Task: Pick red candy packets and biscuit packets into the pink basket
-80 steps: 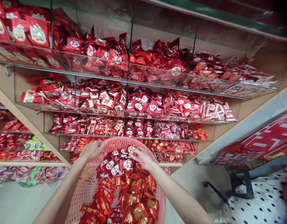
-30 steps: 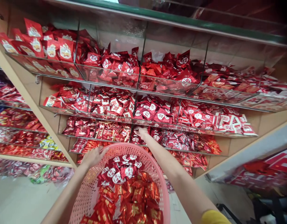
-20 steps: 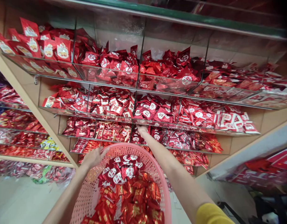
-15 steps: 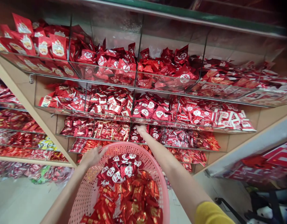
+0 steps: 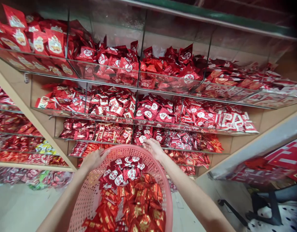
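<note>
A pink perforated basket (image 5: 168, 193) holds dark red packets with white labels (image 5: 119, 174) at its far side and shiny red-and-gold packets (image 5: 138, 206) nearer me. My left hand (image 5: 94, 158) grips the basket's upper left rim. Just beyond the far right rim, my right hand (image 5: 152, 148) pinches a red packet with a white label (image 5: 140, 139) in front of the third shelf row. Similar dark red packets (image 5: 159, 136) lie in the compartment behind it.
Glass-fronted shelves (image 5: 107, 82) of red packets stretch across the view in rows. Another rack (image 5: 17, 124) stands at the left, with bagged packets on the floor below. A black-framed object with spotted fabric (image 5: 271, 209) is at the lower right.
My right hand has drawn back from the shelf compartment toward the basket's rim, now with a packet at its fingertips. My left hand remains on the rim. The view has shifted slightly.
</note>
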Available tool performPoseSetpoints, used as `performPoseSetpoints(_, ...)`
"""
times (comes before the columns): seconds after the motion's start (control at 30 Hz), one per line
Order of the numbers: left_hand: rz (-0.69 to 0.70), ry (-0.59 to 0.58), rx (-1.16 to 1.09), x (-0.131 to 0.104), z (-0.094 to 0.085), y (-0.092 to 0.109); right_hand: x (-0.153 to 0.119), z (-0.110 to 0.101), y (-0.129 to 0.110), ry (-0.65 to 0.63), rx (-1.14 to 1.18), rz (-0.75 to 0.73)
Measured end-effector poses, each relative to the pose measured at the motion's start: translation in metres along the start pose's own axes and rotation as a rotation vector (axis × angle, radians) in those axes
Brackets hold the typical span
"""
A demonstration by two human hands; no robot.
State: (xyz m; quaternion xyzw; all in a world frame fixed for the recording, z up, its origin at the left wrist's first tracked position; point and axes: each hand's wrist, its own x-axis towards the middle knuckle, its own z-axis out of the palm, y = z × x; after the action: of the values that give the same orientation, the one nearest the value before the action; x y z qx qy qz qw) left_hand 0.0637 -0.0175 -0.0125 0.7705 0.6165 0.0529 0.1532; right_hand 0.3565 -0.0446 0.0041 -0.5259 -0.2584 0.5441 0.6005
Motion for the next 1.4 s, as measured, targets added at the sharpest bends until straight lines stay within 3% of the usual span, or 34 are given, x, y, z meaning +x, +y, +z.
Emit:
performPoseSetpoints(0.1,-0.007,-0.003,-0.004,0.0,0.0,0.002,-0.025,-0.005,0.017,-0.098,0.098,0.037)
performPoseSetpoints(0.23,-0.001,-0.025,0.013,0.001,0.0,0.004,-0.04,-0.003,0.035,-0.128,0.091,0.129)
performPoseSetpoints(0.4,0.03,-0.014,0.032,0.001,-0.003,0.009,-0.042,0.013,0.053,-0.12,0.024,0.221)
performPoseSetpoints(0.6,0.031,0.009,0.01,-0.001,-0.005,0.009,-0.038,0.033,0.069,-0.098,0.125,0.25)
performPoseSetpoints(0.73,0.026,0.02,-0.004,-0.002,-0.003,0.005,-0.043,0.036,0.073,-0.055,0.111,0.266)
performPoseSetpoints(0.93,0.013,0.016,-0.013,-0.001,0.0,-0.001,-0.052,0.02,0.057,-0.104,-0.176,0.212)
performPoseSetpoints(1.03,0.003,0.006,0.005,0.0,0.001,-0.001,-0.036,0.018,0.038,-0.052,-0.305,0.011)
performPoseSetpoints(1.13,-0.001,0.001,0.016,-0.001,0.0,0.002,-0.003,0.027,0.019,0.06,-0.373,-0.17)
performPoseSetpoints(1.27,-0.004,0.004,0.036,-0.004,-0.003,0.01,0.046,0.045,0.005,0.143,-0.381,-0.138)
performPoseSetpoints(1.4,0.009,0.003,0.046,-0.006,-0.008,0.019,0.083,0.06,0.006,0.202,-0.401,-0.127)
